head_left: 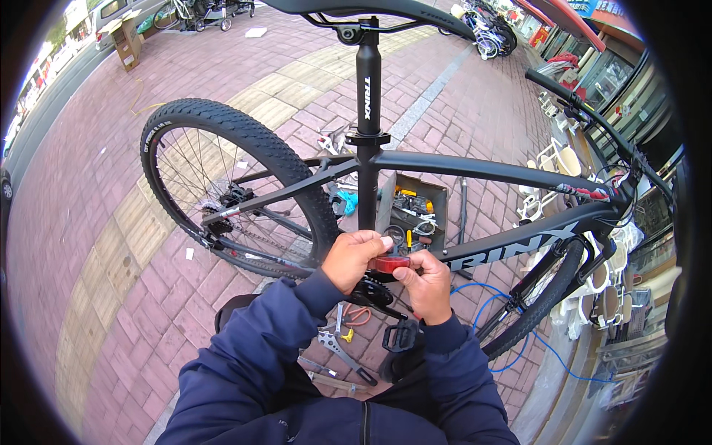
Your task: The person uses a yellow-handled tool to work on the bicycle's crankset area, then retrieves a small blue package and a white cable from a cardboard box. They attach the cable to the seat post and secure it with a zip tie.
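Note:
Both hands meet in front of a black mountain bike's frame (482, 169), just below its top tube. Between them is a small red rear reflector (391, 264) with a dark ring-shaped clamp (394, 236) above it. My left hand (350, 261) is closed, thumb and fingers pinching the reflector's clamp side. My right hand (428, 285) grips the red lens end between thumb and fingers. The seat post (368, 96) rises upright behind the hands, topped by the black saddle (356, 9). Part of the lower frame is hidden behind my hands.
An open toolbox (439, 204) stands behind the bike. Loose tools, including a silver and black spanner (347, 356), lie on the paving near my feet. A blue hose (486, 297) curls by the front wheel (541, 304); white child seats (567, 159) line the right side.

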The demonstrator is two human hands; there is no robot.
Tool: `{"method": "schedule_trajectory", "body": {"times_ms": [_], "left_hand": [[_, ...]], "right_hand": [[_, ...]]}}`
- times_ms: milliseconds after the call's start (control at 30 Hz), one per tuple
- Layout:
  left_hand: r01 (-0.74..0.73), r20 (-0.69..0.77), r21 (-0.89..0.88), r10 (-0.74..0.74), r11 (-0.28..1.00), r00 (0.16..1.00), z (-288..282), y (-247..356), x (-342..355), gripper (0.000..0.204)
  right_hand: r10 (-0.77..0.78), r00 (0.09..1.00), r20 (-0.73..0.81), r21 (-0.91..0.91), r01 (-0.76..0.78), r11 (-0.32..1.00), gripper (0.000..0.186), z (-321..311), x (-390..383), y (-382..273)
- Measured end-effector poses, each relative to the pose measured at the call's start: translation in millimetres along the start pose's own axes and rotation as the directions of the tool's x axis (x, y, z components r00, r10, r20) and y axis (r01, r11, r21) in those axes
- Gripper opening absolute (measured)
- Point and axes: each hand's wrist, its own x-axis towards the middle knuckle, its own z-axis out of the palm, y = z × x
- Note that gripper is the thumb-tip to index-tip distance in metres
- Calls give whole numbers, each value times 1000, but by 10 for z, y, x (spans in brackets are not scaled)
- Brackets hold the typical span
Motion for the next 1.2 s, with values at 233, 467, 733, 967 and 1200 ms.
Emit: {"method": "schedule_trajectory", "body": {"times_ms": [233,467,733,967,1200], "left_hand": [[-76,101,22,73,997,992,-155,512,-132,18],[-222,-9,44,223,974,975,-347,716,-151,44],[-487,-45,-22,486,873,873,-175,628,-130,45],[-531,212,233,490,815,846,-308,1165,-179,71],[-504,221,202,462,840,859,-146,1712,216,48]], "right_hand": [[-70,990,123,148,52,988,28,36,172,-343],[-187,982,-30,-2,187,982,23,449,417,-595],[-447,893,52,-515,407,754,17,810,665,-802],[-124,983,135,-395,169,903,32,504,1172,-1194],[-235,971,-40,-555,174,814,41,453,1695,-1481]]}}
